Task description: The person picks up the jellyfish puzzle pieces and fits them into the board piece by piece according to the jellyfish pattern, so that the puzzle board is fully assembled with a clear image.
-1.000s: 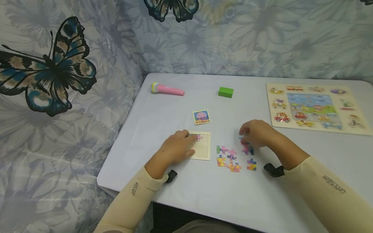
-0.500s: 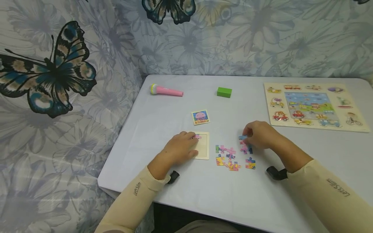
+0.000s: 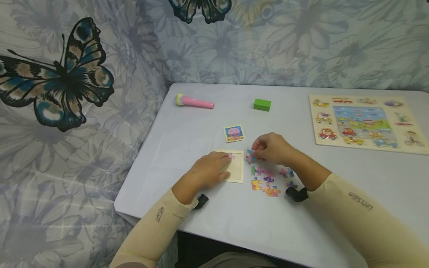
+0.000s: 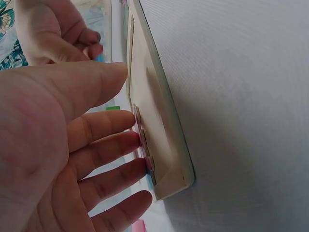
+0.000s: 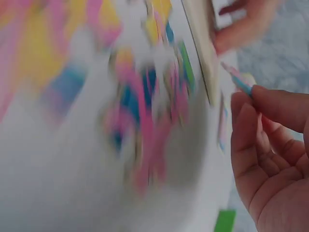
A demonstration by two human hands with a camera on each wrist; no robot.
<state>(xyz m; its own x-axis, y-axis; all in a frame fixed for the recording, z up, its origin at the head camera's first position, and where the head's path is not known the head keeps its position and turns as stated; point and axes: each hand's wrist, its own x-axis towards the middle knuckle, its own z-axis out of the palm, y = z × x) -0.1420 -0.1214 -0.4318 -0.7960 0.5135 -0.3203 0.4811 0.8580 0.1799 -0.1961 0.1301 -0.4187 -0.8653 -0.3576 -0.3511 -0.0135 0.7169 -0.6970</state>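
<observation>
My left hand [image 3: 208, 169] lies over a shallow wooden puzzle tray [image 3: 238, 173], fingers extended. In the left wrist view its fingertips touch puzzle pieces [image 4: 150, 166] set along one inner edge of the tray [image 4: 166, 140]. My right hand [image 3: 275, 149] pinches a blue and pink jigsaw piece [image 3: 249, 156] between thumb and fingertips, just right of the tray. That pinched piece [image 5: 238, 79] appears nearly edge-on in the right wrist view. Several loose jigsaw pieces [image 3: 256, 185], in yellow, pink and blue, lie on the table below the right hand.
A small picture card [image 3: 234, 133] lies behind the tray. Farther back are a pink toy microphone [image 3: 197, 102] and a green block [image 3: 262, 104]. A large wooden vehicle puzzle board [image 3: 320, 143] occupies the white table's [image 3: 161, 149] right side, with a patterned wall behind.
The right hand has picked up the blue and pink jigsaw piece from the right-hand group and carried it left toward the tray. My left hand stays on the tray.
</observation>
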